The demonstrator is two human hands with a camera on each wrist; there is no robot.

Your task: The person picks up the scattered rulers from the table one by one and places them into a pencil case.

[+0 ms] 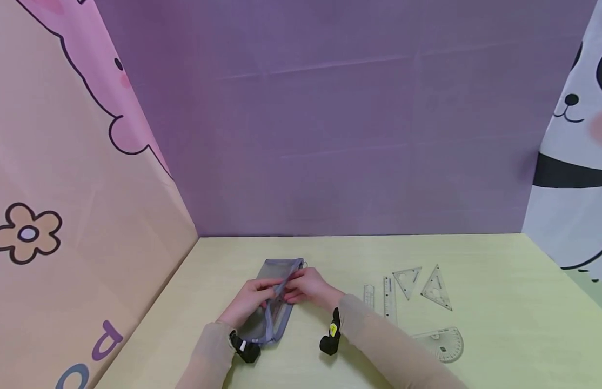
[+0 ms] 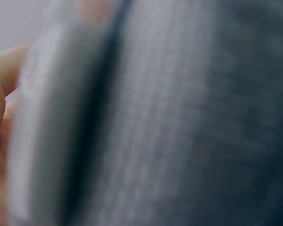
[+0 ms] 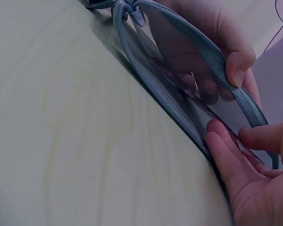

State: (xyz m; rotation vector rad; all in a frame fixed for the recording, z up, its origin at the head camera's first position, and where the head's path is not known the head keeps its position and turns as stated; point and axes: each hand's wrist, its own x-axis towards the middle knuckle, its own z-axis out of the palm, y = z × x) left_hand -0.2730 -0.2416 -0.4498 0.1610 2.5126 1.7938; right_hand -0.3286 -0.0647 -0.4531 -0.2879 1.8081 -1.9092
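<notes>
Here, your left hand [image 1: 249, 298] pinches one pouch [image 1: 278, 317] near the worktop's [image 1: 340, 254] far edge, long axis toward it; right hand [image 1: 314, 286] at its opening, grip unclear; rightward, two rulers [image 1: 389, 298], two triangles [image 1: 436, 295], one protractor [image 1: 449, 348].

- A small screened-off booth for recording is surrounding a pale wood-grain table [image 1: 505, 302]; what building it is standing in, the views are leaving unclear.
- A creased purple sheet [image 1: 310, 119] is closing off the back.
- A beige printed sheet [image 1: 53, 162] is flanking the left, showing a cartoon flower [image 1: 26, 234].
- A panda-like print [image 1: 570, 210] is bordering the right.
- Black wrist cameras [image 1: 329, 344] are suggesting the recording.
</notes>
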